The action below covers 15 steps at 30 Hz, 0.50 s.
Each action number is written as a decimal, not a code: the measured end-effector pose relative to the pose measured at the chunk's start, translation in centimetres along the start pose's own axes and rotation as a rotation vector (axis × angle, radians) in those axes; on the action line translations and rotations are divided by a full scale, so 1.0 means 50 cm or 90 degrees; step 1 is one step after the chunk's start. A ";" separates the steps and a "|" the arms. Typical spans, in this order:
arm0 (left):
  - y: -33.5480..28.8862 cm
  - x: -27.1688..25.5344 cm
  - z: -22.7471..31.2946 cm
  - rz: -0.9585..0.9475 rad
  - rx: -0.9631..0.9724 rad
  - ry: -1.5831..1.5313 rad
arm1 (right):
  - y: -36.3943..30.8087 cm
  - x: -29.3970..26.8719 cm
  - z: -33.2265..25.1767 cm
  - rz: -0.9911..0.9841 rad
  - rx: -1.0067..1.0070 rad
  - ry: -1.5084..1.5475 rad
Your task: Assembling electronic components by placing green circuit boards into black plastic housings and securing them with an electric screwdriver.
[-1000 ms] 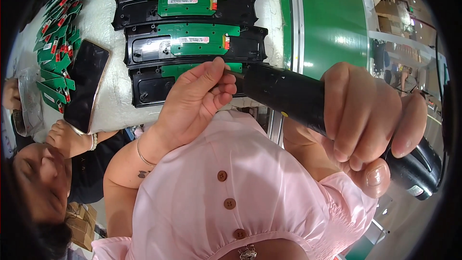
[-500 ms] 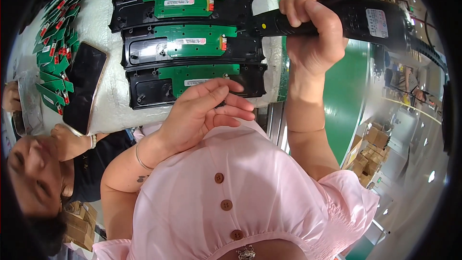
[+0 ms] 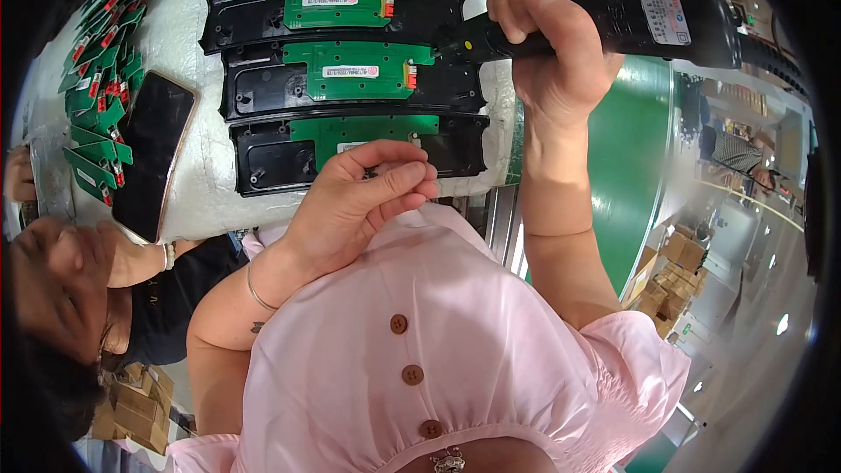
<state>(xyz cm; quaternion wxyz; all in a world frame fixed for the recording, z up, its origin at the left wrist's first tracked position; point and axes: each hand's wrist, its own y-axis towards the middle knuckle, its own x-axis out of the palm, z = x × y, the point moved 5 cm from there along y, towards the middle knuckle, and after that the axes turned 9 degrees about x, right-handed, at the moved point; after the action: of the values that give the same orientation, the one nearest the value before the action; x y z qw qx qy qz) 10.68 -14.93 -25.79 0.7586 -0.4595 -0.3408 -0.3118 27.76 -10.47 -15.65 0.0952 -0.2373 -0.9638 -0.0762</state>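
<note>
My right hand (image 3: 561, 44) is wrapped round a black electric screwdriver (image 3: 618, 13) with a cord at its rear. The screwdriver points left, its nose at the right end of a green circuit board (image 3: 298, 54), the second up from my body. That board lies in a curved black plastic housing (image 3: 241, 88). My left hand (image 3: 368, 197) is closed, thumb and fingertips together, in front of the nearest housing (image 3: 272, 162) and partly covering its green board (image 3: 307, 129). Small dark pieces (image 3: 370, 173) show between its fingers, too small to name.
More black housings with green boards (image 3: 333, 2) line up farther away on a white foam surface (image 3: 201, 184). At the left lie a dark phone (image 3: 153, 158) and a heap of green boards (image 3: 101, 88). Another person (image 3: 149, 271) is close at my left. A green surface (image 3: 626, 158) stretches at right.
My right hand and the screwdriver have shifted slightly left. My left hand's fingers, spread before, have curled in toward the thumb.
</note>
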 end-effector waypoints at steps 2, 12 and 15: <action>0.002 -0.001 0.002 -0.011 0.009 -0.053 | -0.007 -0.001 -0.003 -0.018 -0.046 -0.010; 0.007 0.001 0.004 -0.052 0.042 -0.176 | -0.123 0.042 -0.132 -0.371 -0.136 0.146; 0.007 -0.011 -0.006 -0.034 0.034 -0.166 | -0.138 0.044 -0.125 -0.298 -0.105 0.097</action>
<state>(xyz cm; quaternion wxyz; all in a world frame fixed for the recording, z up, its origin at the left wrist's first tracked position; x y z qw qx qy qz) 10.71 -14.96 -26.52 0.7113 -0.4665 -0.4569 -0.2603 23.52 -16.73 -9.82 0.1275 -0.0080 -0.9729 -0.1925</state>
